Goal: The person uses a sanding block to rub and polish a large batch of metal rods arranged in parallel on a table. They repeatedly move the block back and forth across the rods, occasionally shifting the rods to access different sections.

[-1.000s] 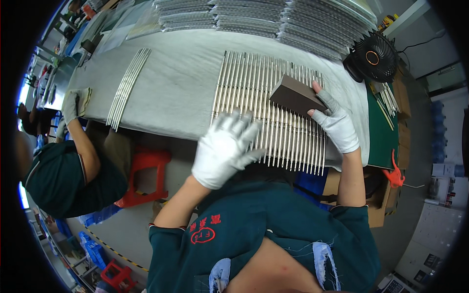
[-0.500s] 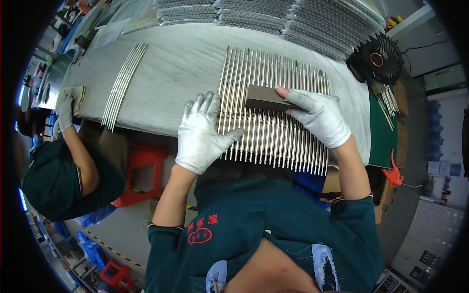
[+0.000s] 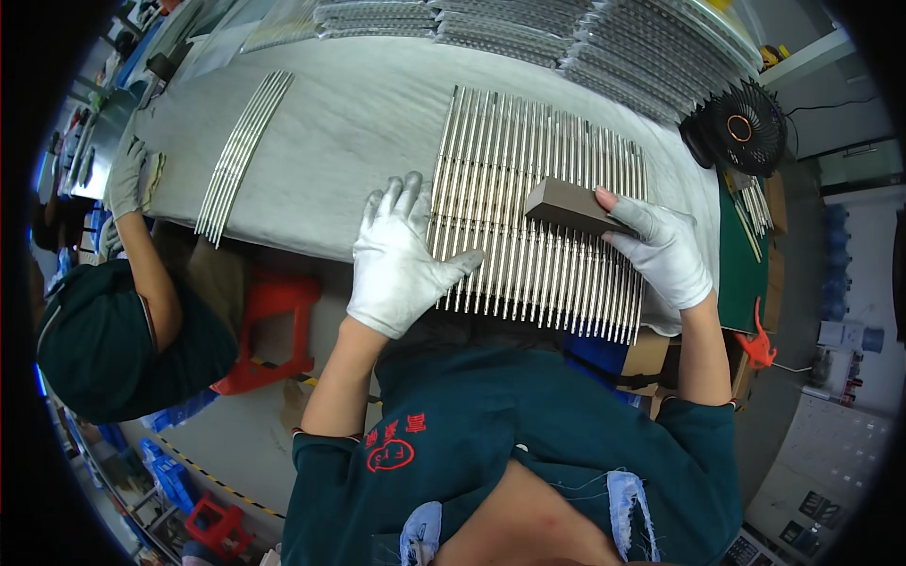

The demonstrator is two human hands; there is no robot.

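Many thin shiny metal rods lie side by side in a flat row on the cloth-covered table, their near ends sticking out past its edge. My left hand, in a white glove with greyed fingertips, rests flat at the row's left side. Its fingers are spread, and the thumb lies over the rods. In my right hand, also gloved with a bare thumb or fingertip showing, is a brown rectangular block. The block sits across the tops of the rods, right of the row's middle, gripped by its right end.
A smaller bundle of rods lies farther left. Stacks of wrapped rods line the back. A black fan stands at the right, above a green surface. A co-worker sits left beside a red stool.
My right hand has slid the block to the right and slightly nearer across the rods. My left hand stays spread at the row's left side. The whole view has shifted a little.
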